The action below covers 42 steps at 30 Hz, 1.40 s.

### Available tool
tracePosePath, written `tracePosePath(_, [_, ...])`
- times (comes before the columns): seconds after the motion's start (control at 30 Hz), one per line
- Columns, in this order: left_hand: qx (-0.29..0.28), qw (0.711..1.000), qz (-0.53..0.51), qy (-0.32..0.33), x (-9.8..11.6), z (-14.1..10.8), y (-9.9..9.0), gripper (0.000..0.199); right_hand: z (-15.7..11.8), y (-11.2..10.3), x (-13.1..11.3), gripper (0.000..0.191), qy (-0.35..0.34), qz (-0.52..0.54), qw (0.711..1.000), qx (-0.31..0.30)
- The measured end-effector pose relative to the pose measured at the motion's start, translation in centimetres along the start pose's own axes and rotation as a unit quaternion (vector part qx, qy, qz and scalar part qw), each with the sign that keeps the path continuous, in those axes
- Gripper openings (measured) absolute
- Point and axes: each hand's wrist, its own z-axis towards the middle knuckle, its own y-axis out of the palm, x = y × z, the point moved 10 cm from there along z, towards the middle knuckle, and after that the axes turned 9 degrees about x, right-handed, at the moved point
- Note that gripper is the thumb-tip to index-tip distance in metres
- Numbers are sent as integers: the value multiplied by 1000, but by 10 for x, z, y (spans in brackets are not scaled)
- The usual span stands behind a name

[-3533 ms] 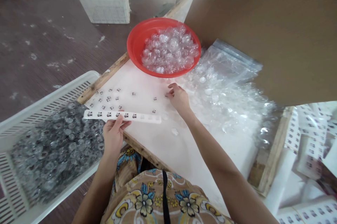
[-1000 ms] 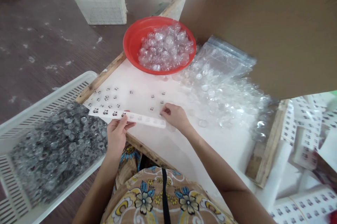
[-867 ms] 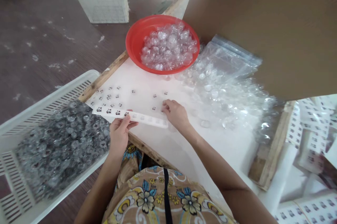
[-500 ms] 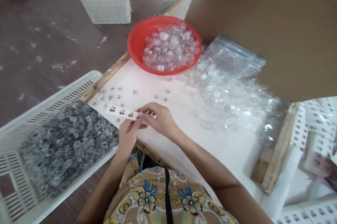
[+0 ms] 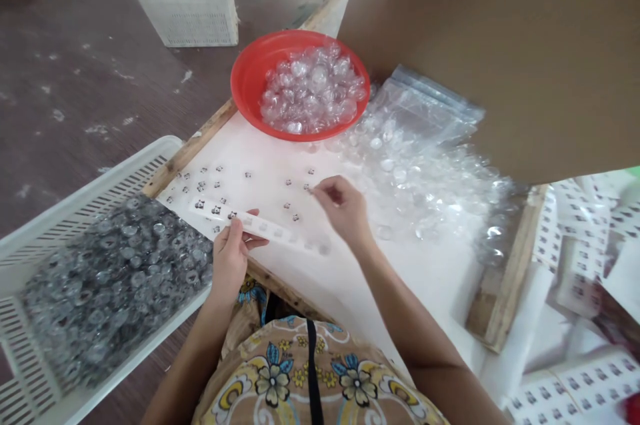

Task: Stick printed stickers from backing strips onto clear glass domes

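My left hand (image 5: 233, 245) pinches a strip of panda stickers (image 5: 216, 210) between thumb and fingers, over the near left of the white tabletop (image 5: 260, 152). Dark pandas show on the strip's left end; its right part is pale and blurred. My right hand (image 5: 345, 208) is closed in a pinch farther right, its fingertips at the tabletop beside a small loose panda sticker (image 5: 307, 187). What lies between those fingertips is too small to make out. Several other loose panda stickers (image 5: 202, 186) are scattered on the white surface beyond the strip.
A red basin (image 5: 245, 95) of clear plastic domes stands at the back. More clear domes (image 5: 415, 178) and plastic bags (image 5: 425, 102) lie to the right. A white crate (image 5: 173, 145) full of small pieces is at left. Sticker sheets (image 5: 575, 385) lie at right.
My right hand has left the strip and moved right and slightly away from me, to the tabletop. My left hand still holds the strip. Two loose stickers formerly behind the right hand now show.
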Motion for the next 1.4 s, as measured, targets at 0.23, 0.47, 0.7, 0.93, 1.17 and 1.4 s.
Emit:
tracePosePath(0.23, [-4, 1000, 1, 6, 3, 6, 0, 40, 28, -23, 80, 11, 104, -136, 984, -42])
tracePosePath(0.47, [-8, 1000, 13, -1, -2, 6, 0, 40, 21, 1, 77, 6, 58, -243, 965, -76])
tracePosePath(0.7, [-28, 999, 30, -16, -3, -1, 9, 44, 21, -1, 75, 17, 50, -262, 962, -55])
tracePosePath(0.93, [-73, 996, 57, -12, -14, -10, 15, 42, 1, 28, 7, 16, 10, -112, 990, -84])
tracePosePath(1.17, [-115, 985, 131, -17, -18, -15, 18, 41, -30, 86, -39, 5, 0, 30, 978, -204])
tracePosePath(1.4, [-147, 973, 173, -40, -16, -17, 32, 38, -40, 82, -50, 11, -66, 29, 981, -179])
